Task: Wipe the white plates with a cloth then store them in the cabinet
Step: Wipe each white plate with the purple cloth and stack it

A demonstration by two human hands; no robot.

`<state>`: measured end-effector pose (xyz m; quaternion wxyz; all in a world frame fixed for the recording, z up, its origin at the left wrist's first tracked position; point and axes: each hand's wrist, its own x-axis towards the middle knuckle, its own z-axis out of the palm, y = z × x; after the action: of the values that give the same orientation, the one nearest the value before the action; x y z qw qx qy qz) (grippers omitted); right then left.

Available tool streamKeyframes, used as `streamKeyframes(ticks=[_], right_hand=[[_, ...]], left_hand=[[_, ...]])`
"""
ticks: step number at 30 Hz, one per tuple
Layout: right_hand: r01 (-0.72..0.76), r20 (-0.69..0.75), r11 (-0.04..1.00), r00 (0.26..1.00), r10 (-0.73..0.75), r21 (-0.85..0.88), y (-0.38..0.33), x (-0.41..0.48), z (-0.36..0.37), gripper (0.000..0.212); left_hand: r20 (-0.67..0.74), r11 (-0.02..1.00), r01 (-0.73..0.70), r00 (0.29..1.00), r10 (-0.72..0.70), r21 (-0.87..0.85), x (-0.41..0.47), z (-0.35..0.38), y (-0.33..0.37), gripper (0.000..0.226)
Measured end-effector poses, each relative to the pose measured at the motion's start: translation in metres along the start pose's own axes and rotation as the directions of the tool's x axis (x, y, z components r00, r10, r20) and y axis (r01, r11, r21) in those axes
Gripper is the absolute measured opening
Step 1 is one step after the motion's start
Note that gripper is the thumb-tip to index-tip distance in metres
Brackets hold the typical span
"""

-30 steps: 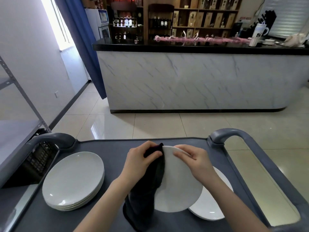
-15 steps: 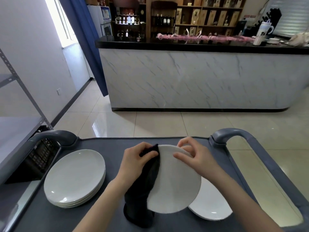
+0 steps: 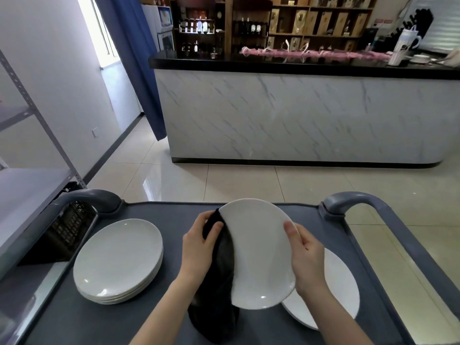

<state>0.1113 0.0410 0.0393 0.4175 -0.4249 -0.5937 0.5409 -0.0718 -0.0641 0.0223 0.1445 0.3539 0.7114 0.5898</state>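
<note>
The white plate (image 3: 258, 252) I'm working is held tilted above the near middle of the grey cart (image 3: 74, 319), its face towards me. My left hand (image 3: 199, 247) curls round the dark cloth (image 3: 219, 282) and pinches it over the plate's left rim, and the rest of the cloth hangs down to the cart top. My right hand (image 3: 306, 257) grips the right rim, thumb on the face, fingers hidden behind. Another plate (image 3: 343, 290) lies flat just under it to the right, and a stack of plates (image 3: 119, 257) sits well apart on the left. I can't pick out the cabinet.

As I judge it, the weak point is that rim grip. A hard wipe could twist the glazed plate out from under my thumb and drop it onto the plate below, chipping both. The hanging cloth could also snag beneath the plate's lower edge.
</note>
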Motion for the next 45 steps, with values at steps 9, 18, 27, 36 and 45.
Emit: streamKeyframes(ticks=[9, 18, 27, 36, 45], right_hand=[[0.312, 0.411, 0.905, 0.894, -0.178, -0.287, -0.015, 0.011, -0.003, 0.023], [0.137, 0.06, 0.99, 0.989, -0.134, -0.043, -0.013, 0.007, 0.003, 0.023], [0.186, 0.166, 0.963, 0.974, -0.154, -0.197, -0.021, 0.024, -0.011, 0.013], [0.385, 0.598, 0.866, 0.79, -0.132, -0.317, -0.036, 0.043, 0.007, 0.012], [0.004, 0.019, 0.993, 1.0, -0.006, 0.116, -0.01, 0.024, 0.009, 0.02]], left_hand=[[0.362, 0.936, -0.281, 0.912, 0.192, 0.212, 0.013, 0.0, 0.018, 0.011], [0.016, 0.997, -0.04, 0.999, 0.039, 0.065, 0.015, 0.0, 0.005, 0.011], [-0.043, 0.99, 0.053, 0.997, -0.059, -0.134, 0.013, -0.004, 0.002, 0.013], [0.277, 0.975, -0.202, 0.946, 0.17, 0.091, 0.022, 0.001, 0.021, 0.018], [-0.084, 0.992, 0.11, 0.99, -0.115, -0.061, 0.009, -0.002, -0.002, 0.013]])
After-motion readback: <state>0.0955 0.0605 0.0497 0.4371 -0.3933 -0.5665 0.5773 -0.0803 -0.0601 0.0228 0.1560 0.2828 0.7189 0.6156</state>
